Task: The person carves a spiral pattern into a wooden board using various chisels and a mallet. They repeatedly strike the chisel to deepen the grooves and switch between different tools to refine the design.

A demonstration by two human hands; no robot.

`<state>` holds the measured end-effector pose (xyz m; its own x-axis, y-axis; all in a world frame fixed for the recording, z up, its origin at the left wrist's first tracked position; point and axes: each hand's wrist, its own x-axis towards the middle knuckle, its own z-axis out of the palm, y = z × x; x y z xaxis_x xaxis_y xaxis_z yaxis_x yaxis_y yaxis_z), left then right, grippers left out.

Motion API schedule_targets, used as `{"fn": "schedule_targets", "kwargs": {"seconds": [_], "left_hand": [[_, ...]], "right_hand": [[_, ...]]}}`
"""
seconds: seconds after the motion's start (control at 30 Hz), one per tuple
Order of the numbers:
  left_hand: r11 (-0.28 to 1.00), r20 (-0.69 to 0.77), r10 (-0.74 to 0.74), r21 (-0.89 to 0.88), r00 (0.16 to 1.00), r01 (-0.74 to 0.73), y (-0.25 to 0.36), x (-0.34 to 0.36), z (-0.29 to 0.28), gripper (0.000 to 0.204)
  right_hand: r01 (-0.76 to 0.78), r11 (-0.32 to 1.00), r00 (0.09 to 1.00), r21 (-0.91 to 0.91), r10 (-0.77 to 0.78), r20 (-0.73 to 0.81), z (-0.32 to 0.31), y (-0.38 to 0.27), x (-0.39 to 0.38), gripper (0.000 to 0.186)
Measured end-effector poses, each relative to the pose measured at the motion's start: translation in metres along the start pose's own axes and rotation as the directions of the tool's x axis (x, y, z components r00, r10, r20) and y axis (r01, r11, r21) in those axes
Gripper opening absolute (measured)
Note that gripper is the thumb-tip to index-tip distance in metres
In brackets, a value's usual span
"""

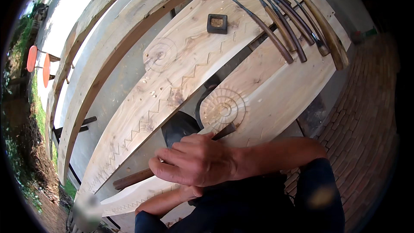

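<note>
My right hand (196, 159) is closed with its fingers curled, above the lower edge of a carved wooden board (276, 90). A dark, flat chisel blade (225, 131) emerges from under its knuckles, just below a carved round rosette (224, 110). At the hand's other side a brown wooden handle (133, 178) sticks out; my hand hides whether it joins the blade. My left hand (193, 192) lies beneath the right, showing only its wrist side; its fingers are hidden. Zigzag lines run along a second long board (146, 112), which also bears a faint round marking.
Several chisels (276, 26) lie across the boards at the upper right, beside a thick curved wooden club (325, 32). A small square dark box (217, 23) rests on the long board. Curved timber beams (112, 47) stand at left. Brick paving (358, 99) lies at right.
</note>
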<state>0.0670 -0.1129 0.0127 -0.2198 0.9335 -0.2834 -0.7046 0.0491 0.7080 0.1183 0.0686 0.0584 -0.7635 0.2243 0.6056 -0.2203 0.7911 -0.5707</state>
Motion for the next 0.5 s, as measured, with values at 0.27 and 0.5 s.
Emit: {"fn": "schedule_targets", "kwargs": {"seconds": [0.27,0.5], "left_hand": [[0.948,-0.125,-0.103,-0.313,0.987,0.059,-0.001,0.000,-0.018,0.103],[0.947,-0.178,-0.150,-0.309,0.973,0.089,-0.011,-0.017,-0.032,0.104]], "right_hand": [[0.042,0.999,0.999,0.001,-0.042,0.004,0.051,0.024,-0.010,0.032],[0.141,0.990,0.989,-0.020,-0.140,0.048,0.056,0.033,-0.015,0.023]]}}
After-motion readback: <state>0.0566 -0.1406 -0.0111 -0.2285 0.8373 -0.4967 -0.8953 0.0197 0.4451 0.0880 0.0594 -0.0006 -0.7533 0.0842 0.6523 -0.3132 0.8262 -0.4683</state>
